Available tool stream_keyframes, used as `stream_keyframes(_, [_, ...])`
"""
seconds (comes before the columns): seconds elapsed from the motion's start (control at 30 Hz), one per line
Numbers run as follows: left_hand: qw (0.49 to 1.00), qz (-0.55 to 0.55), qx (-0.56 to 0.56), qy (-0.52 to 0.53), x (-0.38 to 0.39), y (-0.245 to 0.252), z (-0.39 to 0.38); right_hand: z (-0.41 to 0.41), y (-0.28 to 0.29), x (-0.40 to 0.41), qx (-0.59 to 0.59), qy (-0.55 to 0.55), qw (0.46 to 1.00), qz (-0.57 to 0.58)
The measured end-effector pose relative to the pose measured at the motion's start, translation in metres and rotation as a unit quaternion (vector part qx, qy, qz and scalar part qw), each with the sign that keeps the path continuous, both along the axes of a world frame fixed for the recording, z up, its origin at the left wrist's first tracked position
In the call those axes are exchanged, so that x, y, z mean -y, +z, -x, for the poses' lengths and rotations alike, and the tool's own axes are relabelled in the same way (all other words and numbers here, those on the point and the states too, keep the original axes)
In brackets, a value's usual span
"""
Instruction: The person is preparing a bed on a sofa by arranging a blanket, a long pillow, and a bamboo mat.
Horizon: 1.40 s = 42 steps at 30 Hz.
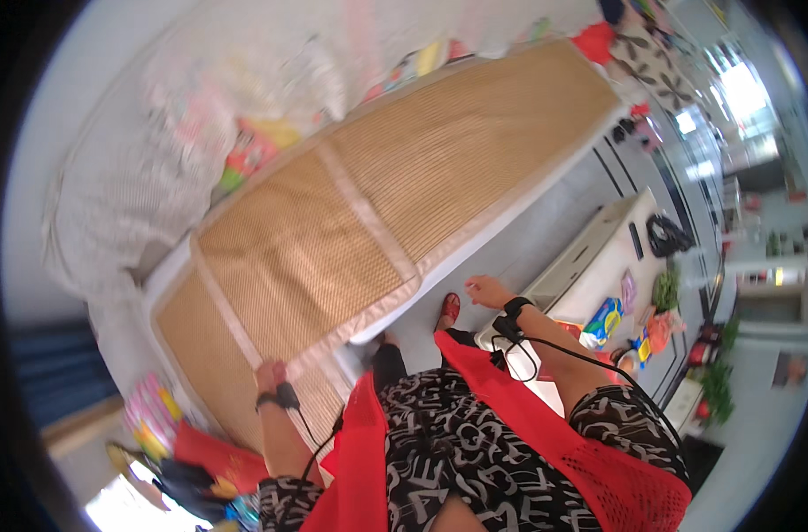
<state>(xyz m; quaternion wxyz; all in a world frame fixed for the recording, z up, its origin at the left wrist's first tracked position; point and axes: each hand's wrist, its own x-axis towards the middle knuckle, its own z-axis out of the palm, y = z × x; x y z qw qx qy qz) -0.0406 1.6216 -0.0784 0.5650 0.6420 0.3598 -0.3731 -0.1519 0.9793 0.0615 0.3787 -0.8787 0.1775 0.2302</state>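
A tan woven sofa mat [470, 153] with pale fabric borders covers a long seat that runs diagonally before me. My left hand [271, 376] rests at the mat's pale border on the near left part; its fingers are blurred, and whether they grip the border I cannot tell. My right hand [489, 291] hangs over the floor between the seat and a white coffee table, fingers slightly curled, touching neither. A crumpled whitish cover [178, 133] lies along the backrest, with colourful printed fabric [251, 149] showing between it and the mat.
The coffee table [600, 266] to my right has drawers and holds a blue and yellow packet [603, 319], a black plastic bag [668, 235] and green leaves. My red sandal [450, 307] is on the grey floor. Red and pink bags [214, 455] stand at the lower left.
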Motion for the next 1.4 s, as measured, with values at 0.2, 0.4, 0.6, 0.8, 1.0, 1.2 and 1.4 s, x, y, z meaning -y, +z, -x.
stream_keyframes(0.2, [0.997,0.000,0.028,0.068,0.123,0.047,-0.026,0.068,-0.008,0.059,0.004,-0.073,0.997,-0.014])
stream_keyframes(0.4, [0.998,0.025,0.027,-0.042,0.194,0.052,-0.025,0.136,-0.027,0.132,-0.004,-0.229,0.962,-0.148])
stream_keyframes(0.6, [0.993,-0.010,0.003,-0.114,0.303,0.045,-0.004,0.198,-0.043,0.212,-0.030,-0.419,0.886,-0.195])
stream_keyframes(0.8, [0.964,0.000,-0.009,-0.266,0.457,0.094,-0.024,0.265,-0.065,0.260,-0.031,-0.435,0.894,-0.104])
stream_keyframes(1.0, [0.945,0.000,0.037,-0.325,0.533,0.099,-0.067,0.282,-0.047,0.278,-0.064,-0.472,0.865,-0.156])
stream_keyframes(1.2, [0.941,-0.017,0.028,-0.336,0.601,0.081,-0.106,0.296,-0.026,0.331,-0.072,-0.543,0.814,-0.193])
stream_keyframes(1.4, [0.941,0.005,-0.016,-0.339,0.703,0.067,-0.139,0.304,0.005,0.414,-0.014,-0.645,0.745,-0.168])
